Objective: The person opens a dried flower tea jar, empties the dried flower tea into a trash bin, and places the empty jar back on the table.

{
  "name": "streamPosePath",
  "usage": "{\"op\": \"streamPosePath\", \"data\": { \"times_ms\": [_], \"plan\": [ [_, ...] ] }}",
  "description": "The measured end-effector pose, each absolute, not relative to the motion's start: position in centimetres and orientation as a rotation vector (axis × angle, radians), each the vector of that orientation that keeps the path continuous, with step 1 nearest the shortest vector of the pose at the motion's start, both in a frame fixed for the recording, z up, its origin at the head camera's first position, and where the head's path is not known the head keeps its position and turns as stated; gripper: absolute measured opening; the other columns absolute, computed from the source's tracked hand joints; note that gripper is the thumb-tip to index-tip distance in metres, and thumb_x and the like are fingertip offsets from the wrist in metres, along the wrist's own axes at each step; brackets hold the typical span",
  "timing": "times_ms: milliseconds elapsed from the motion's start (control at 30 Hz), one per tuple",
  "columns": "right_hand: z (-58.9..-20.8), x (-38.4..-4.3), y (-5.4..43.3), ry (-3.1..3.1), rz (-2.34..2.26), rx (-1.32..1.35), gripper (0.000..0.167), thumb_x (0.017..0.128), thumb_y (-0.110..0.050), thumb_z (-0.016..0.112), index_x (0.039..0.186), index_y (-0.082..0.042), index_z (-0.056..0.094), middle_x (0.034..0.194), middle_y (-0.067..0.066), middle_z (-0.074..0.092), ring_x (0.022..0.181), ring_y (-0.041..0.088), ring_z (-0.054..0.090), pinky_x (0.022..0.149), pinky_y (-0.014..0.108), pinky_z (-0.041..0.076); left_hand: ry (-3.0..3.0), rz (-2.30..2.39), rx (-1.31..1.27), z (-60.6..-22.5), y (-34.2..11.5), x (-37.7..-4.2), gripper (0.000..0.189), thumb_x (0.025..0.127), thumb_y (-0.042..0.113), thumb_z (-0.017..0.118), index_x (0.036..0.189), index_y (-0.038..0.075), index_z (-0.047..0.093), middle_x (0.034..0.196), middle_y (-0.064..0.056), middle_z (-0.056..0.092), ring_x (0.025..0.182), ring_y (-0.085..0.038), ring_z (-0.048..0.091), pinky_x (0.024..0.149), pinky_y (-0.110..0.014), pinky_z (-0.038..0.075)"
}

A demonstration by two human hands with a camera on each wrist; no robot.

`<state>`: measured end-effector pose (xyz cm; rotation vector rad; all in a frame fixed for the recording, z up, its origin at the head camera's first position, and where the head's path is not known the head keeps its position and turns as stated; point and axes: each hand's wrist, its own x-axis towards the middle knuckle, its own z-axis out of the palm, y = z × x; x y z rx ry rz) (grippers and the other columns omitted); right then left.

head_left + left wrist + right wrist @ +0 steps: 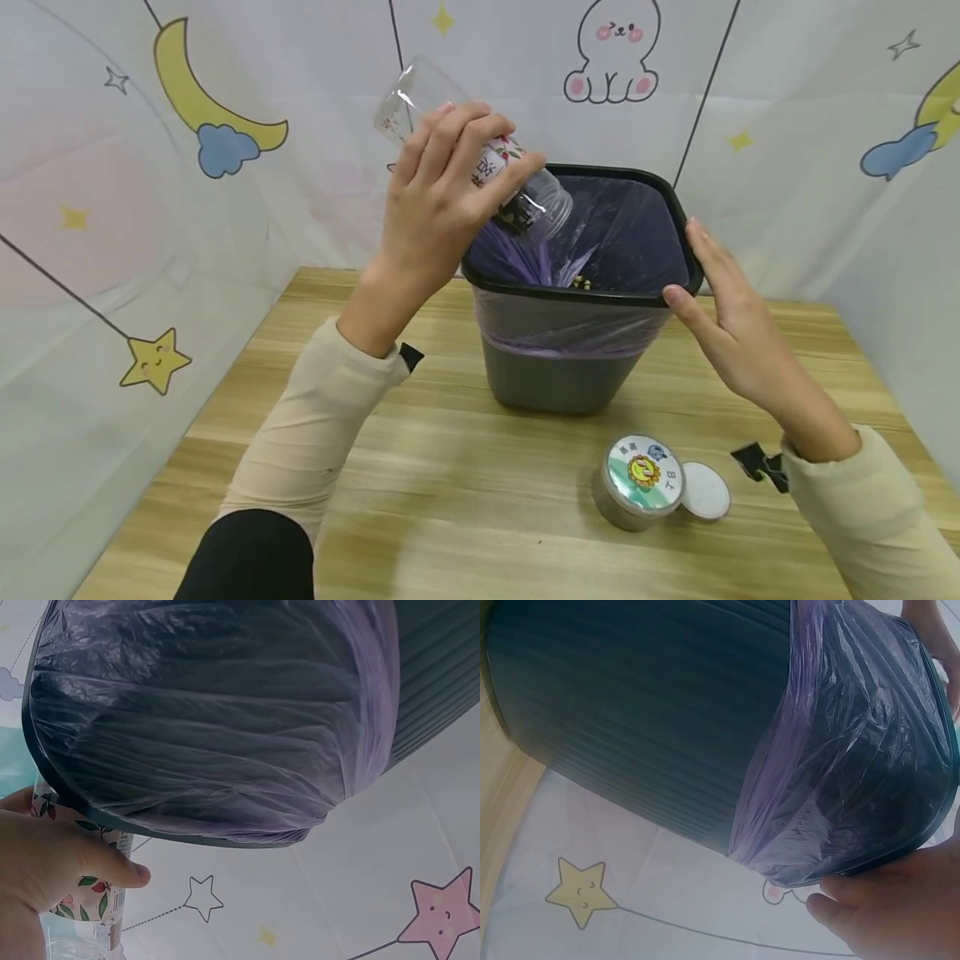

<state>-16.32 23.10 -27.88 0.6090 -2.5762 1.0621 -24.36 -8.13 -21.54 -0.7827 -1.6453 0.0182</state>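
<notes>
My left hand (pixel 442 167) grips a clear plastic jar (pixel 420 83) with a cherry-patterned label, tilted so its uncapped mouth points down to the right over the bin. Dark bits lie inside the jar near its threaded mouth. Below it stands a grey trash bin (pixel 555 383) with a black rim and a purple liner bag (pixel 630 225). A few small yellowish bits (pixel 581 283) show inside the liner. My right hand (pixel 738 333) rests against the bin's right front corner, fingers fairly straight along the rim and thumb at the front. In the left wrist view the label's leaves and red fruit (pixel 90 881) show beside my thumb.
On the wooden table (pixel 450 500), in front of the bin, sits a round container (pixel 645 479) with a flower sticker on its top. A white round lid (pixel 705 492) lies against its right side. A patterned white curtain (pixel 315 100) hangs close behind and at the sides.
</notes>
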Motion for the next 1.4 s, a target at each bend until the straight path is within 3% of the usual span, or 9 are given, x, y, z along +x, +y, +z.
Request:
{"op": "streamPosePath", "data": {
  "times_ms": [933,1400],
  "plan": [
    [-27.9,-16.5,23.2,-2.564,1.048,0.625,0.067,0.106,-0.037,0.047,0.161,-0.019,0.013,0.166,0.003,0.01,0.151,0.026,0.008,0.119,0.057,0.005,-1.594,0.107,-0.819,-21.2,-7.8,-24.2,0.05,0.099,-0.013,0.044,0.118,0.025,0.071,0.122,-0.006,0.063,0.123,-0.024,0.053,0.116,-0.034,0.029],
    [-27.9,-16.3,23.1,-2.582,1.048,0.618,0.067,0.106,-0.037,0.046,0.161,-0.02,0.011,0.166,0.004,0.009,0.151,0.027,0.006,0.119,0.057,0.004,-1.511,0.207,-0.88,-21.8,-7.1,-23.5,0.044,0.095,-0.01,0.054,0.117,0.025,0.07,0.123,-0.006,0.064,0.124,-0.022,0.053,0.116,-0.032,0.029]
  ]
}}
